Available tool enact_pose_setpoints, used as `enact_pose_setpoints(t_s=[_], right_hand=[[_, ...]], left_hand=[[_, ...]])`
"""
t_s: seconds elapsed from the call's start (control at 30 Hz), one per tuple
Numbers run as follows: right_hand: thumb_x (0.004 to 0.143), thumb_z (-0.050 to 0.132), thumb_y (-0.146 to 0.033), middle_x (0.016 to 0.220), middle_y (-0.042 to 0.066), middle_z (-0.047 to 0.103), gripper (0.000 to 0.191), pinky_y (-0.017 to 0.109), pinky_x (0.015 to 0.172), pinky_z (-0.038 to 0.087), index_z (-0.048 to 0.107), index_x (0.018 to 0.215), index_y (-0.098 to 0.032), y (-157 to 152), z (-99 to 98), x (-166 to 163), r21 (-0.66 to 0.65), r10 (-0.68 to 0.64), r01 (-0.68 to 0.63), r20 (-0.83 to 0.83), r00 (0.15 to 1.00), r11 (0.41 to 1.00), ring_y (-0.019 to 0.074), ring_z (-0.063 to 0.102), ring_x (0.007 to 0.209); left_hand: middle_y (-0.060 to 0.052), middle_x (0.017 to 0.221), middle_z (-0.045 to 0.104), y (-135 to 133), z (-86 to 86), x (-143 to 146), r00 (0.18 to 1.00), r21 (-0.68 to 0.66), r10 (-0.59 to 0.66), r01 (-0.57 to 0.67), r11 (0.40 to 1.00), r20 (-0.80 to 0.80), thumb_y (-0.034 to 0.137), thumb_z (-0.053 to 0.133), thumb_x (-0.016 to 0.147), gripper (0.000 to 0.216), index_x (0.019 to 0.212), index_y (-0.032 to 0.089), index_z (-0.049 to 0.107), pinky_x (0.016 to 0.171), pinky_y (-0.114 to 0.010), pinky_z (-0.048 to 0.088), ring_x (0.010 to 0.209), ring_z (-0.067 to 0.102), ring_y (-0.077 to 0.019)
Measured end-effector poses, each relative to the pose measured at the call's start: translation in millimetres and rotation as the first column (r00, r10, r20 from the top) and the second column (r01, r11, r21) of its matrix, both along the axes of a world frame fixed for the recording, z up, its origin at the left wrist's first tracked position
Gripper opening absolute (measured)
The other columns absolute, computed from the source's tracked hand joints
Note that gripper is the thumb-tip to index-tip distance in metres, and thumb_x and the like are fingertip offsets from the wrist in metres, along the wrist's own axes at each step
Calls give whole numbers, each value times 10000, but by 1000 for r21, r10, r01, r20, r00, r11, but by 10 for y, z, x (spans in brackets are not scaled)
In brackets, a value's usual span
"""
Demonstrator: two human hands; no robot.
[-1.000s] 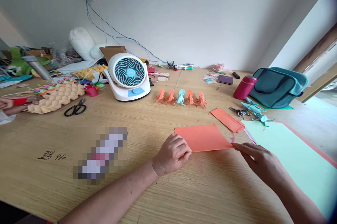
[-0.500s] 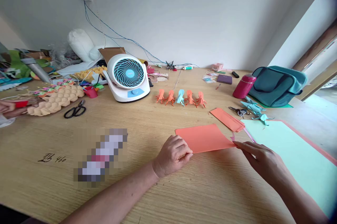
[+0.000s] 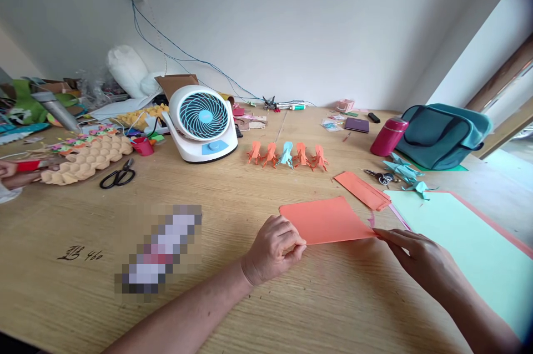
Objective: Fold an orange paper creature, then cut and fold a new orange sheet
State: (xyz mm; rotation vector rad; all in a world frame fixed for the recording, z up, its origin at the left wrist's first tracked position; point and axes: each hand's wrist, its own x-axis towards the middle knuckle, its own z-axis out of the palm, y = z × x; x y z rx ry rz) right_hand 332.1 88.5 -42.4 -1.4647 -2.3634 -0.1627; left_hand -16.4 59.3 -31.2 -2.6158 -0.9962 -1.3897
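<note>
An orange sheet of paper (image 3: pixel 327 221) lies in front of me, its near edge slightly raised between my hands. My left hand (image 3: pixel 278 248) is closed on the paper's near left corner, fingers curled. At the near right corner, my right hand (image 3: pixel 412 254) pinches the paper between thumb and straight fingers. Just beyond the right corner is a stack of orange paper pieces (image 3: pixel 363 191). A large pale green sheet (image 3: pixel 466 243) with an orange one under it lies beside my right hand.
Folded paper figures (image 3: pixel 286 154) stand in a row behind the sheet. A fan (image 3: pixel 204 121), scissors (image 3: pixel 118 175), a pink bottle (image 3: pixel 388 137), keys (image 3: pixel 382 177) and a teal bag (image 3: pixel 441 135) are on the table (image 3: pixel 233 193). Another person's hand (image 3: pixel 20 172) is at far left, near a tan honeycomb-like piece (image 3: pixel 89 160).
Both hands keep hold of the orange sheet, with hardly any movement. The whole view has shifted very slightly.
</note>
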Motion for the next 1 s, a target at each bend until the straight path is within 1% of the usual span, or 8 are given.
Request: enact_pose_setpoints(t_s=[0.3, 0.43, 0.57, 0.7, 0.77, 0.87, 0.93, 1.0], right_hand=[[938, 402, -320, 1065, -5, 748, 354, 287, 603, 558, 699, 1128, -292, 31, -57, 36, -54, -91, 91, -3, 996, 994, 213, 726, 850], [910, 424, -345, 1054, 2, 753, 346, 321, 704, 563, 699, 1111, -278, 29, -68, 14, -179, -147, 123, -130, 981, 976, 230, 721, 901], [919, 404, -355, 1001, 4, 762, 381, 306, 740, 556, 625, 1219, -278, 2, -29, -91, -351, -245, 120, -338, 908, 929, 193, 725, 821], [935, 405, -460, 982, 27, 759, 421, 325, 738, 552, 579, 1264, -262, 4, -1, -162, -449, -342, 147, -390, 855, 881, 192, 717, 754], [921, 428, -505, 909, 38, 755, 443, 330, 686, 550, 597, 1235, -242, 4, 9, -185, -431, -359, 180, -381, 852, 884, 200, 707, 700], [906, 453, -528, 885, 51, 712, 434, 320, 608, 531, 639, 1162, -231, -38, 49, -276, -253, -290, 204, -373, 881, 946, 200, 679, 678], [923, 461, -494, 956, 68, 677, 396, 329, 658, 531, 646, 1161, -237, -105, 90, -398, -96, -138, 109, -378, 916, 989, 207, 667, 776], [938, 487, -418, 1043, 80, 650, 334, 367, 790, 521, 638, 1193, -264, -191, 129, -555, 0, 96, -101, -332, 938, 995, 227, 641, 935]], left_hand=[[26, 683, 627, 3, 2, 1, 1000, 30, 0, 0, 1000, 1, 120, 630, 826, 98, 756, 180, 596, 702, -289, 390, 708, 537, -122], [32, 675, 633, -18, -2, 16, 999, 74, 28, -25, 997, -44, 127, 634, 823, 109, 740, 188, 594, 693, -290, 382, 709, 540, -122], [36, 668, 637, -63, 5, 50, 994, 159, 68, -54, 986, -85, 90, 633, 792, 124, 730, 184, 580, 670, -293, 373, 714, 541, -131], [35, 672, 646, -81, 12, 63, 990, 192, 100, -79, 978, -97, 89, 633, 790, 128, 729, 184, 572, 680, -303, 378, 719, 553, -134], [34, 669, 646, -80, 11, 62, 989, 180, 118, -100, 978, -91, 91, 626, 795, 124, 733, 189, 580, 682, -302, 380, 716, 558, -132], [40, 652, 634, -81, 12, 66, 987, 158, 138, -125, 980, -76, 75, 620, 780, 135, 726, 193, 582, 676, -297, 378, 703, 561, -129], [44, 641, 624, -90, 14, 75, 987, 147, 145, -133, 980, -75, 66, 617, 772, 143, 720, 195, 582, 670, -295, 375, 695, 561, -127], [44, 630, 612, -102, 15, 89, 985, 134, 150, -138, 981, -83, 70, 610, 779, 145, 714, 197, 583, 665, -293, 372, 685, 556, -125]])
